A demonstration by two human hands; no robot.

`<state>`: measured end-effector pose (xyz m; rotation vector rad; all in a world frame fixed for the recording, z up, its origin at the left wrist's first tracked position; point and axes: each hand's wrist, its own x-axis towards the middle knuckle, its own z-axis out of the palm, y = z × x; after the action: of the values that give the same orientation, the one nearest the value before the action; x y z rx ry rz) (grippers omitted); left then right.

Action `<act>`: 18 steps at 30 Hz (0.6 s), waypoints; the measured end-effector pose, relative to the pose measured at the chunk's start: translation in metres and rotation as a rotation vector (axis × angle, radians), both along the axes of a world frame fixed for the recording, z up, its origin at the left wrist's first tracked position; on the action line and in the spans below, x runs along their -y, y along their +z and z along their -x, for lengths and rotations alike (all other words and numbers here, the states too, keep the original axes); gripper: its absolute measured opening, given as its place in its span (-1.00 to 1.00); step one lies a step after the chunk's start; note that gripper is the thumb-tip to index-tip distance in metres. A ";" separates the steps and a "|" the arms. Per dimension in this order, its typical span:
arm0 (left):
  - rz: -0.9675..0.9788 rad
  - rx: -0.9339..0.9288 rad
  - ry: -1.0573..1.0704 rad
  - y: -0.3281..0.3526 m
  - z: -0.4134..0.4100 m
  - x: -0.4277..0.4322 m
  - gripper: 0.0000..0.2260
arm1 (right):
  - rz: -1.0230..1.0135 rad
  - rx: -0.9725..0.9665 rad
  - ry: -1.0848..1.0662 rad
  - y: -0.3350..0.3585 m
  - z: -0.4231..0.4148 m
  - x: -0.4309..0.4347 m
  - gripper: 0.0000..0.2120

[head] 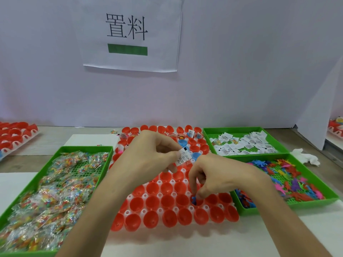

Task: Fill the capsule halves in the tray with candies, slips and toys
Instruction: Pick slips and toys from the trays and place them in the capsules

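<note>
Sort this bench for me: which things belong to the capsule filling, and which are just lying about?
Job: left hand pinching a slip; right hand holding a blue toy over a red capsule half; capsule tray; candy tray; slip tray; toy tray.
Lying about: wall sign; crumpled tissue; spare tray of red halves, far left.

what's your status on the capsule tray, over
Left hand pinching a slip above the tray. Right hand pinching a blue toy at a red capsule half. Near rows look unfilled, nothing in the way.
</note>
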<state>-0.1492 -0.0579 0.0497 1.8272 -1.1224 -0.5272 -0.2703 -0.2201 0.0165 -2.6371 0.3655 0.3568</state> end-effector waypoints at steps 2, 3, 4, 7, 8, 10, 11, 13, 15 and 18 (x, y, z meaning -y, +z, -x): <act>0.003 -0.009 0.001 0.000 -0.001 0.000 -0.84 | -0.014 0.009 0.005 0.000 0.000 -0.001 -0.93; 0.005 -0.016 0.003 0.000 -0.001 0.000 -0.85 | -0.026 0.023 0.005 0.003 0.001 -0.002 -0.94; 0.006 -0.023 0.006 0.001 -0.002 -0.001 -0.86 | -0.040 0.049 0.001 0.008 0.003 -0.002 -0.94; 0.029 -0.034 0.031 0.001 -0.004 -0.001 -0.83 | -0.092 0.207 -0.019 0.031 0.017 0.000 -0.92; 0.042 -0.036 0.047 0.002 -0.004 -0.001 -0.82 | -0.128 0.278 -0.027 0.040 0.023 0.000 -0.90; 0.084 -0.044 0.077 0.003 -0.003 -0.001 -0.82 | -0.267 0.451 -0.050 0.056 0.034 -0.001 -0.90; 0.109 -0.056 0.084 0.005 -0.001 0.000 -0.82 | -0.355 0.543 -0.065 0.062 0.038 -0.004 -0.91; 0.160 -0.101 0.083 0.007 0.005 0.000 -0.83 | -0.477 0.703 -0.084 0.070 0.042 -0.010 -0.92; 0.214 -0.155 0.072 0.011 0.012 0.000 -0.85 | -0.501 0.815 -0.088 0.073 0.041 -0.016 -0.88; 0.297 -0.261 0.035 0.018 0.021 -0.003 -0.85 | -0.423 0.900 -0.096 0.073 0.037 -0.024 -0.82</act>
<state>-0.1700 -0.0546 0.0674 1.4722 -0.9344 -0.5310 -0.3078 -0.1961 0.0895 -2.0803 0.0906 -0.6972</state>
